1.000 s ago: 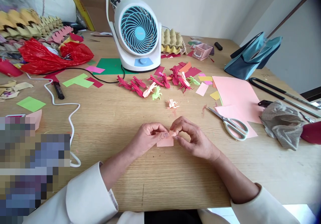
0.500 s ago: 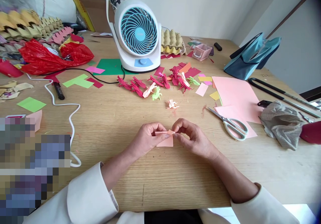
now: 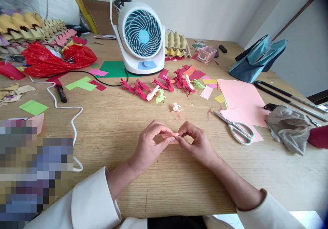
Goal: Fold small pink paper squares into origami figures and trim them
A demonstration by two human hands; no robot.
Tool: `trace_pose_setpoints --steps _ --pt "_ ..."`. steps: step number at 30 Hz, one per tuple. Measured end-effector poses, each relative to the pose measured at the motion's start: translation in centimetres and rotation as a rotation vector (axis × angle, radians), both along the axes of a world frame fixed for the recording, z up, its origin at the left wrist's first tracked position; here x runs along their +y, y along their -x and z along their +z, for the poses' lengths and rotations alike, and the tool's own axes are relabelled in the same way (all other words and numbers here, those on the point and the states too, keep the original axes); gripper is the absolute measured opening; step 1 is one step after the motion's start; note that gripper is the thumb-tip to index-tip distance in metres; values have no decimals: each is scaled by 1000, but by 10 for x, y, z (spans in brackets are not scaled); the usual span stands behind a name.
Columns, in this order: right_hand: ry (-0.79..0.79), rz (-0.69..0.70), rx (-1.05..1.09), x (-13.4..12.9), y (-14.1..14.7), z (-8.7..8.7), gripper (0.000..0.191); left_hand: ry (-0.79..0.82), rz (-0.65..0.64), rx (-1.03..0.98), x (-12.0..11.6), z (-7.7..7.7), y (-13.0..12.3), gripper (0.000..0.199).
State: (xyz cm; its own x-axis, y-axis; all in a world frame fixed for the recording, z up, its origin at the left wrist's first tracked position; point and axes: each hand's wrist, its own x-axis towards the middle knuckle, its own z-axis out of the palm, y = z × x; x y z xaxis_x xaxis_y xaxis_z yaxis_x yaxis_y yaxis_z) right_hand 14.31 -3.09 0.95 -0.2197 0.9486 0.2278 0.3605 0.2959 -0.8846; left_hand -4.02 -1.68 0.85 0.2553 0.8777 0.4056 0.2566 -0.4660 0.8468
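Note:
A small folded piece of pink paper (image 3: 172, 141) is held just above the table, at the middle front. My left hand (image 3: 151, 143) pinches its left part between thumb and fingertips. At the right end, my right hand (image 3: 197, 143) pinches the same paper, its thumb and forefinger close to the left fingertips. Much of the paper is hidden behind the fingers. Beyond the hands lies a pale pink folded paper figure (image 3: 176, 107). Farther back is a row of folded figures, mostly crimson (image 3: 140, 91), with a light green one (image 3: 160, 96) among them.
White-handled scissors (image 3: 239, 129) lie on pink paper sheets (image 3: 242, 95) to the right. A white fan (image 3: 144, 37) stands at the back. A white cable (image 3: 74, 119) and a black marker (image 3: 61, 93) lie left. A grey crumpled bag (image 3: 288, 128) and blue bag (image 3: 256, 58) are far right.
The pink paper has tipped, so less of its flat face shows. My left hand has turned and its fingers have risen to the paper's upper edge. My right hand stays close by.

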Motion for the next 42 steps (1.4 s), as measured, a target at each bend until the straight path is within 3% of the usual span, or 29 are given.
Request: trace_pose_setpoints --steps 3,8,25,32,42 --pt "-138 -35 -64 -2 1 0 13 -136 65 62 -1 5 2 3" --pt "-256 -31 -107 -4 3 -4 12 -177 70 86 -2 2 3 3" --pt "-352 -61 -165 -6 5 -8 15 -210 58 86 -4 -1 1 6" --pt "-283 -51 -113 -6 7 -8 15 -197 52 86 -1 -2 2 5" --pt "-24 -33 20 -3 8 -5 9 -174 11 106 2 0 5 6"
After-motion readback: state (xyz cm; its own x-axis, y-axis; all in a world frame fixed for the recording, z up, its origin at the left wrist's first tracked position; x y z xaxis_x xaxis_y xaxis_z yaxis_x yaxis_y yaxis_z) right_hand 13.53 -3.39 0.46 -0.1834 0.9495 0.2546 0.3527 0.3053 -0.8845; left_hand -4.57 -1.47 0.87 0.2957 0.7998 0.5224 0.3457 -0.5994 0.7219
